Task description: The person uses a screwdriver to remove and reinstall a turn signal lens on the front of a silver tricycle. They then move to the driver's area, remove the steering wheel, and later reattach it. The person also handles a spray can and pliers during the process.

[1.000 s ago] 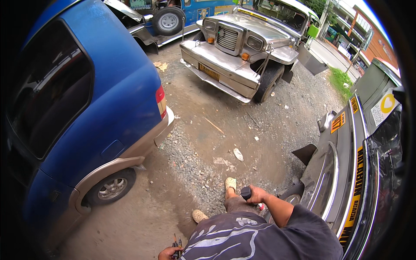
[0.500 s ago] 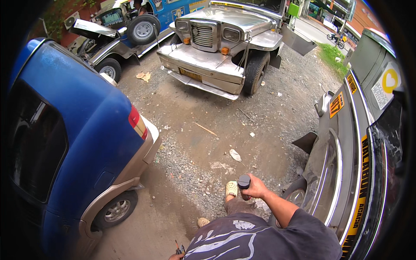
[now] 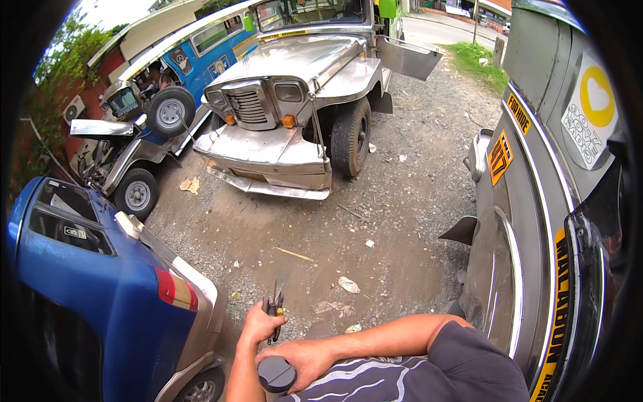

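Observation:
My left hand (image 3: 256, 325) is closed around a small bunch of hand tools (image 3: 274, 312). They have dark handles, a bit of yellow and thin tips pointing up; their exact kinds are hard to make out. Close beside it, in front of my shirt, my right hand (image 3: 307, 358) wraps round a dark cylinder with a wide, round black top (image 3: 276, 373) crossed by a line. The top faces up and the cylinder's lower part is mostly hidden. The two hands are almost touching.
A blue vehicle (image 3: 110, 295) stands close on my left and a grey metal-sided vehicle (image 3: 499, 268) close on my right. Ahead is a silver jeepney (image 3: 281, 114); a vehicle with a raised hood (image 3: 100, 127) stands far left. Gravelly ground (image 3: 395, 228) carries a stick (image 3: 293, 254) and litter.
My right hand has moved left with the cylinder, in front of my body. My left hand has risen into fuller view with the tools. The view has shifted, showing more of the far left.

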### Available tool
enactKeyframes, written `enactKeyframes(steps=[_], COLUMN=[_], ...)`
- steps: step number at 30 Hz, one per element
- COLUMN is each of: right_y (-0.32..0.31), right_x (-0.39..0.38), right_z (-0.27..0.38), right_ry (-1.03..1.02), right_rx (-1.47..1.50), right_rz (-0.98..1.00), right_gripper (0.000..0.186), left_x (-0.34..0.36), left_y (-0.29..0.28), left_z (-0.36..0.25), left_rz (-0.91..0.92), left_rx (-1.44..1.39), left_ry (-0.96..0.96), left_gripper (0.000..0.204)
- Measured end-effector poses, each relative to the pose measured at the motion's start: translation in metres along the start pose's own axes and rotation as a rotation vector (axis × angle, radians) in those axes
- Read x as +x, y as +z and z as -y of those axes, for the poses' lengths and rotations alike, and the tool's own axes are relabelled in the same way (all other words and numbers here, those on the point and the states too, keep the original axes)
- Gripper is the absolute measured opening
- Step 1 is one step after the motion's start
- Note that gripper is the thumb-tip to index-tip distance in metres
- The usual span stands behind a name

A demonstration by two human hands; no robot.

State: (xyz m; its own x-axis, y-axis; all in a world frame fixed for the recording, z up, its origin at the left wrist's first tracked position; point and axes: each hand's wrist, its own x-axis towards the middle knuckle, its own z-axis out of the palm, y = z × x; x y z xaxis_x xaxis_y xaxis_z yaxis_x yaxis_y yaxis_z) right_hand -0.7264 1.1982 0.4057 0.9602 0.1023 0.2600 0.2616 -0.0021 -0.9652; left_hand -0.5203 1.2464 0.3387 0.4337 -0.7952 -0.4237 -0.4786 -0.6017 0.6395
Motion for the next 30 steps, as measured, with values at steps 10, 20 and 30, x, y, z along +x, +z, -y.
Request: enactKeyframes(steps=[10, 20, 30], right_y=[-0.285, -0.564, -0.812], right_x=[-0.117, -0.087, -0.267], right_z=[0.096, 0.071, 0.067], right_ry=[-0.046, 0.153, 0.196], right_rx=[-0.484, -0.529, -0.62], right_rz=[-0.588, -0.57, -0.647], right_gripper=[0.124, 0.086, 0.06], left_x=[0.208, 0.475, 0.668], left_y=[0.135, 0.175, 0.307], left_z=[-0.196, -0.422, -0.648], left_rz=[0.881, 0.997, 0.971], left_rx=[-0.139, 0.205, 0.727], left_ry=[0.439, 0.451, 0.474], left_gripper=[0.063, 0.065, 0.05])
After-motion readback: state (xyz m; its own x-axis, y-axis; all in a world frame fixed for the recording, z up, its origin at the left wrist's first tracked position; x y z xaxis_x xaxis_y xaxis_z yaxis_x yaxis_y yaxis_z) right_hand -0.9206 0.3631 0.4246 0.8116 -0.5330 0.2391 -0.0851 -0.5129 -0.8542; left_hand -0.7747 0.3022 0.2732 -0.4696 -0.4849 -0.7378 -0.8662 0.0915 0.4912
